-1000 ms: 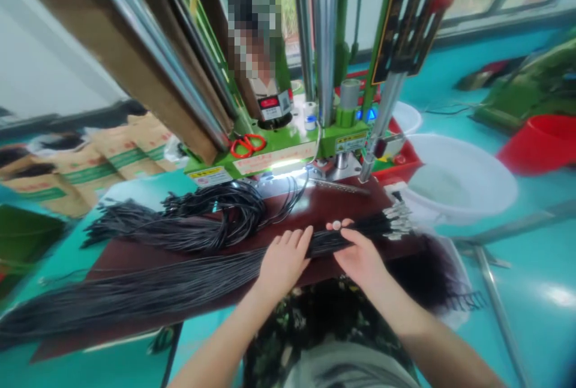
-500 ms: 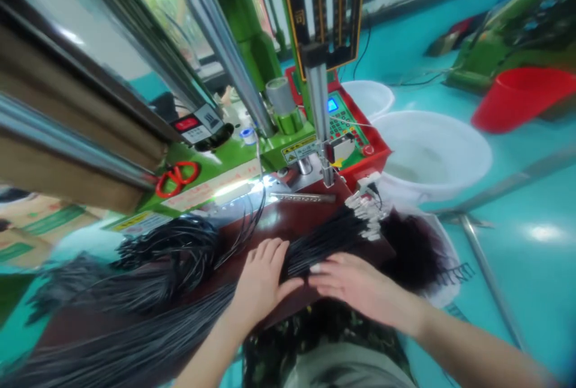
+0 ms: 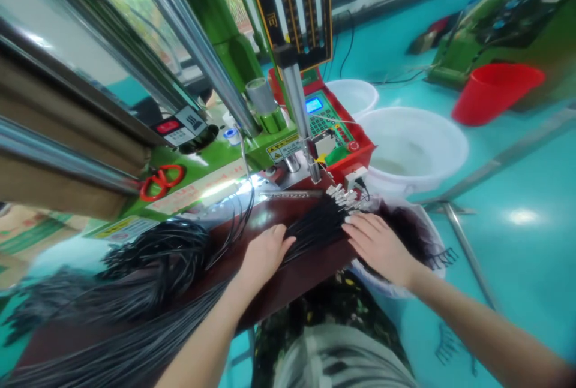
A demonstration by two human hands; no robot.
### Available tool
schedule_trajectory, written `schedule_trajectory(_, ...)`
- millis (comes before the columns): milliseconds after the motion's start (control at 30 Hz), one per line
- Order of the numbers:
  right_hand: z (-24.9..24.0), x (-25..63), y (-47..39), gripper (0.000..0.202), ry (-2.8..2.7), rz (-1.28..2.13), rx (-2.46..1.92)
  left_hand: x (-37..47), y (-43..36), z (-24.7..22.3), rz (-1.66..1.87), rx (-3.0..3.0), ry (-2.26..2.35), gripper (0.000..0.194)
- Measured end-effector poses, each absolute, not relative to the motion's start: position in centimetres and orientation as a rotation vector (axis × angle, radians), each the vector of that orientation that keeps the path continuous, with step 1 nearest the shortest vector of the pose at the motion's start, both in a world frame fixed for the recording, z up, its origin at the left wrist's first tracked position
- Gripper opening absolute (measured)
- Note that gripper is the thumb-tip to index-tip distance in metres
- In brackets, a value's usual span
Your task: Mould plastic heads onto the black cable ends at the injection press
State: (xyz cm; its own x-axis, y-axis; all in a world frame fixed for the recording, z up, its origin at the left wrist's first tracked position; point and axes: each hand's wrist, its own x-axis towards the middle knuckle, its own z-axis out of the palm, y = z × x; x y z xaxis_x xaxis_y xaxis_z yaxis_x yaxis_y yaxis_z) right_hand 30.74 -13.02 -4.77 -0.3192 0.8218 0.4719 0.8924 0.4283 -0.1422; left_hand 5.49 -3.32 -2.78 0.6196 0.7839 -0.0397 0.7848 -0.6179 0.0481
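Note:
A bundle of thin black cables (image 3: 317,220) lies across the dark red tabletop (image 3: 310,265), its white connector ends (image 3: 344,196) gathered at the right. My left hand (image 3: 266,249) is closed over the middle of this bundle, fingers curled behind it and thumb on top. Beside the connector ends, my right hand (image 3: 378,244) is open, its fingers stretched out and the fingertips against the near side of the bundle. More long black cables (image 3: 148,328) run out under my left forearm to the lower left.
Coiled black cables (image 3: 162,256) lie at the left, in front of a green machine (image 3: 198,166) holding red-handled scissors (image 3: 162,183). A red control box (image 3: 360,147) stands behind the connectors. A lined tub of dark pieces (image 3: 416,232) is right of the table, with white basins (image 3: 414,142) beyond.
My right hand has moved right and away from me along the bundle to its connector end. The left hand's fingers have curled around the cables. The connectors sit closer together.

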Motion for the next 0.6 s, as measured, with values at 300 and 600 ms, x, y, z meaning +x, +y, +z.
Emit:
schedule_trajectory(300,-2.5,32.9,-9.7,0.028,-2.625,-0.475,-1.110,5.0,-3.6,-2.7,-0.008,2.814,1.281,0.023)
schedule_trajectory(600,-1.9,33.5,-10.2,0.029,-2.725,-0.312,-1.043,5.0,-3.5,-2.8,-0.005,2.799,1.298,0.024)
